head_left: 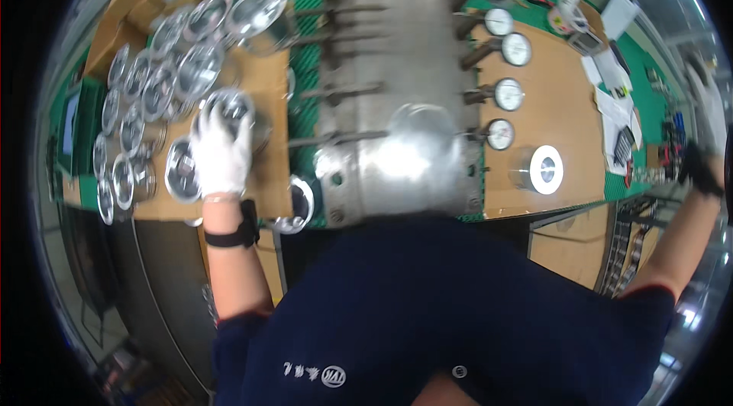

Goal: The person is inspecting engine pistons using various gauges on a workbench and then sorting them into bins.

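the white-gloved left hand [220, 152] has its grip closed over a shiny metal piston [231, 109] standing on cardboard [269, 81] on the bench [305, 62] left of the grey engine block [389, 93], while the right hand's [706, 104] grip cannot be told at the blurred rim.

A large metal block [389, 100] lies at the centre of the mat-covered bench [305, 62], pistons [164, 70] crowded on cardboard [263, 85] to its left, under the left hand [220, 150]; dial gauges [508, 93] line another cardboard sheet [557, 108] to its right, papers [615, 93] beyond.
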`<state>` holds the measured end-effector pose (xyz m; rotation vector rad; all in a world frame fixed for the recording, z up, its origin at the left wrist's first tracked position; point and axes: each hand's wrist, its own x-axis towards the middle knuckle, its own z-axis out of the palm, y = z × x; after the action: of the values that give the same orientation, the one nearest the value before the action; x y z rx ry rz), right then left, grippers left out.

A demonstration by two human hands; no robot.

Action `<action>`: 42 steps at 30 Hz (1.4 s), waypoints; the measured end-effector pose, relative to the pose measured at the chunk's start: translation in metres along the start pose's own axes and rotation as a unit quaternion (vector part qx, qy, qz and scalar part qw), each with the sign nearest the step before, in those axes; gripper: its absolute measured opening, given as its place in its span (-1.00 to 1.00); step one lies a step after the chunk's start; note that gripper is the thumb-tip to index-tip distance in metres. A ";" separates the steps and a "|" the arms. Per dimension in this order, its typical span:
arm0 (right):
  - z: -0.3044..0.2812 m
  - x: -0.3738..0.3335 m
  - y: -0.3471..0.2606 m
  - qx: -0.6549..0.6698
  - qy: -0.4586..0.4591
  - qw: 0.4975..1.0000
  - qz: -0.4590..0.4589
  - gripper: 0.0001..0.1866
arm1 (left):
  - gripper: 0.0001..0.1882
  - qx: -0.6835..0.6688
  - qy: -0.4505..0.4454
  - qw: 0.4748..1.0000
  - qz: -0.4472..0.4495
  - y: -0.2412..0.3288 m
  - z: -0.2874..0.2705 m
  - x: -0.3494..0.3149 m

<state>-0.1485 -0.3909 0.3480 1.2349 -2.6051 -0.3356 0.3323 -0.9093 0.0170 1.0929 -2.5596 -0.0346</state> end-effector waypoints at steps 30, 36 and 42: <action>0.340 0.408 -0.210 0.297 -0.146 0.943 0.024 0.17 | -0.43 0.059 -0.076 0.974 -0.203 0.016 0.019 0.024; 0.352 0.413 -0.255 0.237 -0.192 0.944 0.126 0.15 | -0.45 0.110 -0.067 0.981 -0.143 0.000 0.023 0.008; 0.371 0.398 -0.223 0.384 -0.115 0.897 0.188 0.12 | -0.43 0.108 -0.055 0.983 -0.137 0.001 0.027 0.012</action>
<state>-0.3461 -0.8008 -0.0248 0.8408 -3.2275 0.7346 0.3152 -0.9198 -0.0042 1.5605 -2.5336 0.1195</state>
